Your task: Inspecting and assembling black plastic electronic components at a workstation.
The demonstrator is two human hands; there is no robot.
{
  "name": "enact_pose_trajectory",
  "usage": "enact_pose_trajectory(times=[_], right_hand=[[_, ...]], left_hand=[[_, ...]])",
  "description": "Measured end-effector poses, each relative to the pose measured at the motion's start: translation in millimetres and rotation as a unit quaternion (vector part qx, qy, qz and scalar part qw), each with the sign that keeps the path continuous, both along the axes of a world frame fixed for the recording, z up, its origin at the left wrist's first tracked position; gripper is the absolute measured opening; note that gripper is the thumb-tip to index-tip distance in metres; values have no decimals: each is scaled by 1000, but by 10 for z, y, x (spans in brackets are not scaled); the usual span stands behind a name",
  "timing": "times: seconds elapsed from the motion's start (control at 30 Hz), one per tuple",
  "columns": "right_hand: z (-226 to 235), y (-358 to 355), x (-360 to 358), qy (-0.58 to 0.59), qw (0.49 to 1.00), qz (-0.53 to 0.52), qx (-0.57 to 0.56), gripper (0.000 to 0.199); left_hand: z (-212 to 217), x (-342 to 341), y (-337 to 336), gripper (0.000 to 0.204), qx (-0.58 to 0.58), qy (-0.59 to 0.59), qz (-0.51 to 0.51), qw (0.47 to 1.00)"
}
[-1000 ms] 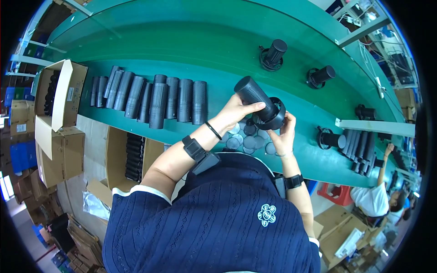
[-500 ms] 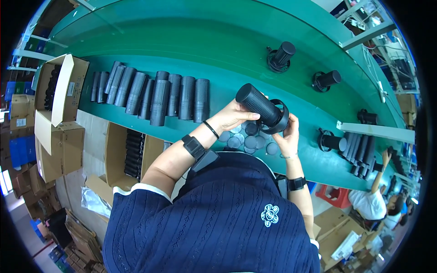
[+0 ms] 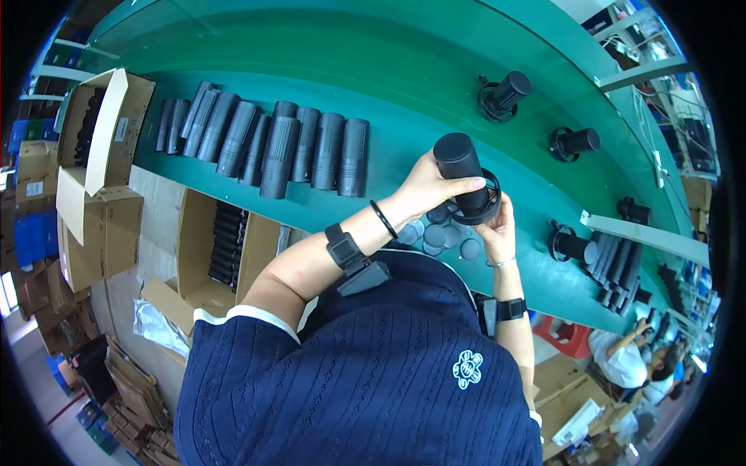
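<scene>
Over the table, my left hand (image 3: 435, 185) is closed around a black cylinder (image 3: 457, 158) with a textured side and a flat round top. The cylinder stands nearly upright, its lower end inside a black ring-shaped mount (image 3: 491, 203). My right hand (image 3: 500, 231) grips this ring from the right and below, its fingers partly hidden. Whether the two parts are locked together I cannot tell. Just below my hands lie several loose grey-black discs (image 3: 435, 235), some covered by the held part. To the left, several similar black cylinders (image 3: 280, 157) lie side by side.
Cylinders with ring mounts (image 3: 505, 97) stand along the far right of the green table (image 3: 388, 101). A pale bar (image 3: 645, 233) crosses the right side, beside stacked dark tubes (image 3: 618, 260). Filled cartons (image 3: 194, 241) stand at left. A co-worker (image 3: 622, 357) sits at far right.
My hands have moved a little right with the cylinder and ring. The cylinder was tilted left and is now more upright, sitting closer over the ring.
</scene>
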State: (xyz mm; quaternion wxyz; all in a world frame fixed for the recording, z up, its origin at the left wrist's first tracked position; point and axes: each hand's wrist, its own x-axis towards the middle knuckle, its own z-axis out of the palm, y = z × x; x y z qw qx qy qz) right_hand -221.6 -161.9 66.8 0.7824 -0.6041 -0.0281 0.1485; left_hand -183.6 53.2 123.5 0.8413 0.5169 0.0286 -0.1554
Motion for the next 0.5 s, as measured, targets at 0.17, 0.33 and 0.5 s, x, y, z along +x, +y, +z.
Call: enact_pose_trajectory(times=[0.17, 0.33, 0.5], right_hand=[[98, 53, 16, -2, 999, 2, -34, 71], [92, 132, -17, -112, 948, -30, -295, 67], [275, 198, 61, -312, 842, 5, -440, 68]], left_hand=[[-55, 20, 93, 45, 13, 112, -32, 993], [-222, 28, 189, 56, -59, 230, 1, 971], [-351, 3, 287, 50, -146, 243, 19, 959]])
